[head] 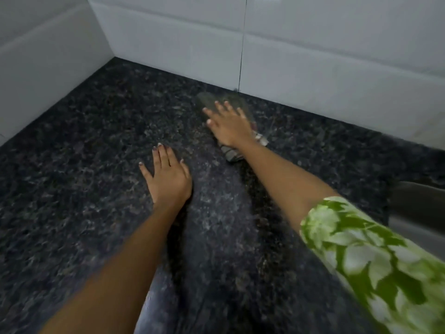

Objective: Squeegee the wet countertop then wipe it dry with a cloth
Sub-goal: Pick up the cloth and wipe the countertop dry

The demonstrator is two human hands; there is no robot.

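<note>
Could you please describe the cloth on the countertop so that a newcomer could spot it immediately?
Start at the dark speckled countertop and follow it back to the white tiled wall. Just before the wall, the right hand presses flat on the cloth. It is the only greyish, crumpled fabric there; the left hand rests on bare stone.

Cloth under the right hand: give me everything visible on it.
The cloth is a greyish, crumpled rag, motion-blurred, lying flat on the dark speckled countertop near the white tiled wall. The right hand presses on it with fingers spread and straight, covering its middle. One end sticks out past the fingertips toward the wall; a paler, bunched end shows beside the wrist. Weave and pattern cannot be made out.
</note>
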